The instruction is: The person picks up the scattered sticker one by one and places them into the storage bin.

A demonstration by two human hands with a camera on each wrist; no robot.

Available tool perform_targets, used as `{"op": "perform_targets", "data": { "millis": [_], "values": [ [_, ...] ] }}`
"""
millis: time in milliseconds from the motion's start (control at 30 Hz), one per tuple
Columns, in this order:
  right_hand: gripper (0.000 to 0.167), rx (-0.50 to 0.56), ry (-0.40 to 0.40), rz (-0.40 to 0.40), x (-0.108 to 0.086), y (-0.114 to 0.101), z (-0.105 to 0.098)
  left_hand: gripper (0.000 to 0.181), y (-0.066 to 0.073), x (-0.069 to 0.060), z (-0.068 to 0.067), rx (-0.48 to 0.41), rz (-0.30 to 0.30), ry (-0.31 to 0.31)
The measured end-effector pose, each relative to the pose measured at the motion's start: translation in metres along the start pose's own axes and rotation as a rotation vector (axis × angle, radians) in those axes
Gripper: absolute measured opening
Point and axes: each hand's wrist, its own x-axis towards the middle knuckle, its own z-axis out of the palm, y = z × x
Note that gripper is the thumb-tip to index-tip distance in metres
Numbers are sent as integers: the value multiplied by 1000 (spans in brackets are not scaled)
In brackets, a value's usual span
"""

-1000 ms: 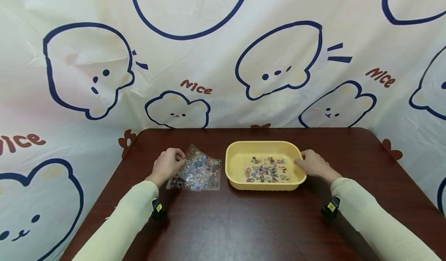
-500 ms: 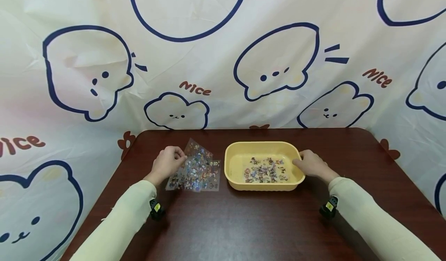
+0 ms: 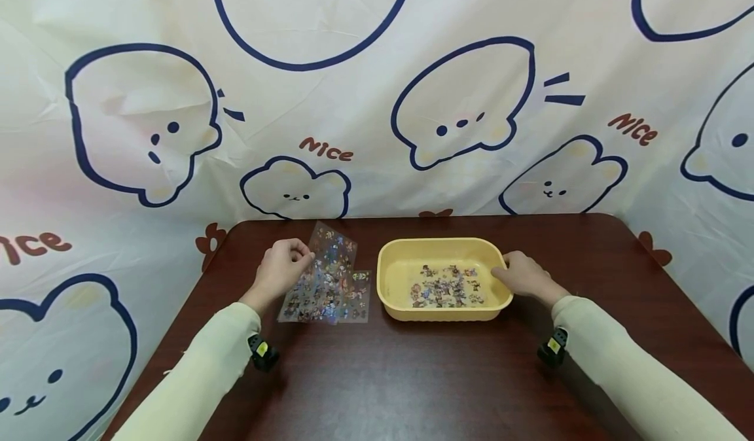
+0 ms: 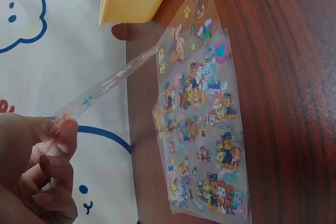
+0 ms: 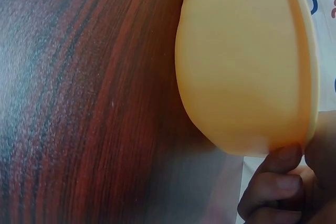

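Between thumb and forefinger, my left hand [image 3: 278, 275] pinches the edge of a clear sticker sheet [image 4: 113, 82]. The sheet rises at a slant from the table in the left wrist view. Beneath it lie other clear sticker sheets [image 4: 202, 140] with small colourful cartoon dogs, overlapping; how many is hard to tell. To their right stands a shallow yellow plastic basin [image 3: 444, 314]. My right hand [image 3: 527, 277] grips its right rim, thumb inside and fingers outside. On the basin's floor lie sticker-like figures [image 3: 448, 289], probably on another clear sheet.
A dark reddish-brown wooden table [image 3: 377, 375] carries everything. A pale curtain [image 3: 377, 101] with blue-outlined bears and the word Nice hangs behind and at the sides. Black devices with yellow marks [image 3: 261, 349] sit on both wrists.
The pinched sticker sheet has turned and shifted up and away, its top corner now nearer the table's back edge. My left hand has risen slightly; the right hand still grips the basin.
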Motion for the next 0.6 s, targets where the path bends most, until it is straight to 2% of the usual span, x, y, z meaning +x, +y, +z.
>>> {"op": "perform_targets", "data": {
  "millis": [367, 600],
  "values": [
    [41, -14, -3, 2, 2, 0, -1, 19, 7, 3, -3, -93, 30, 40],
    [42, -7, -10, 8, 1, -1, -1, 19, 18, 4, -1, -164, 66, 75]
  ]
}}
